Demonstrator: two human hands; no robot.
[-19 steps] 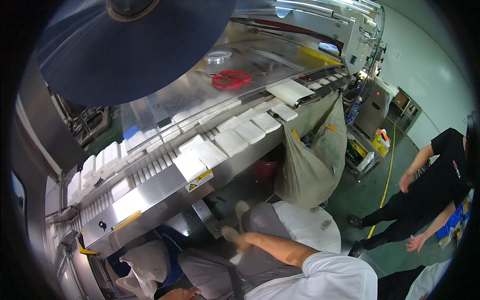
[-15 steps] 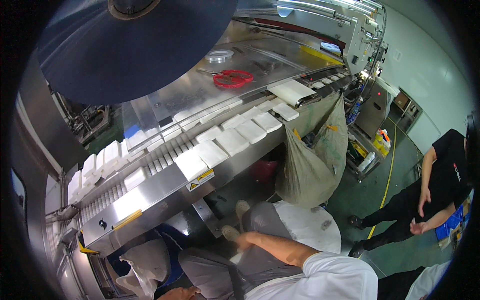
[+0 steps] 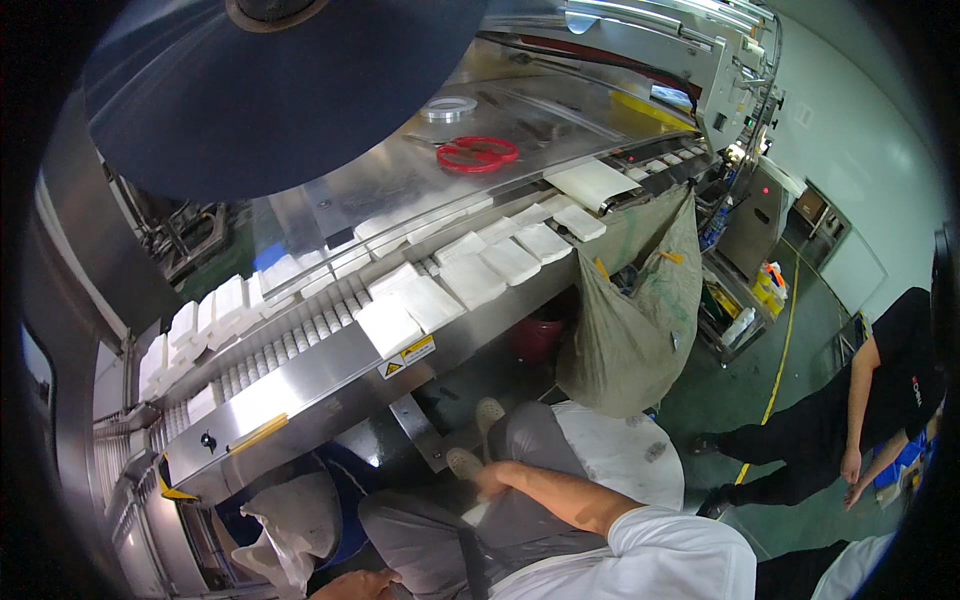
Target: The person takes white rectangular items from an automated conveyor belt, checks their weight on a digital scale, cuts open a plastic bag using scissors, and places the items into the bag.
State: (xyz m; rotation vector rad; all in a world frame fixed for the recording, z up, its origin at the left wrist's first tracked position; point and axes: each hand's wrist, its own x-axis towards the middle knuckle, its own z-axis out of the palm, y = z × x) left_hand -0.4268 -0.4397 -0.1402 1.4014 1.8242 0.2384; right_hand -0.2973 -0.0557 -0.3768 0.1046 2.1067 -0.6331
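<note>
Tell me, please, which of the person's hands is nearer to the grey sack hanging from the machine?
Right. The right hand rests on a knee, below-left of the grey sack; the left hand is at the bottom edge, farther off, beside a white bag.

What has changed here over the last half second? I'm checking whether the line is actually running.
The white packs on the conveyor have shifted a little along the line. The person in black at the right has brought both arms down and together in front. The right hand rests on the grey-trousered leg as before, the left hand stays low at the picture's edge, and the red scissors and grey sack have not moved.
</note>
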